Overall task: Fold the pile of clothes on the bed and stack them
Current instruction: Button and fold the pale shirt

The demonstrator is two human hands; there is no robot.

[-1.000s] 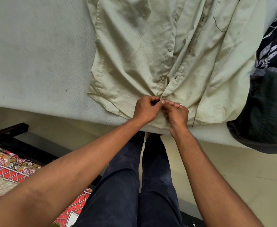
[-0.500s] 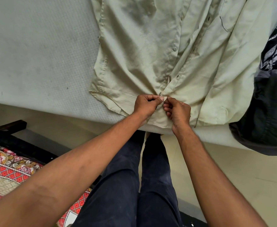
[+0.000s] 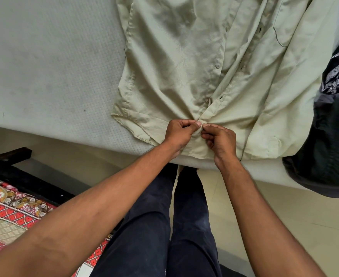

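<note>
Both plackets of the pale green button-up shirt [image 3: 184,62], spread on the mattress [image 3: 50,62], are pinched near the hem by left hand [image 3: 179,131] and right hand [image 3: 221,141]; buttoning judged underway, folding next.

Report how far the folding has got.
Done: the pale green shirt lies spread front-up on the bed. In hand: left hand and right hand pinch its placket near the hem, apparently buttoning. Left: folding this shirt, plus the dark clothes at the bed's right edge; no stack is visible.
</note>
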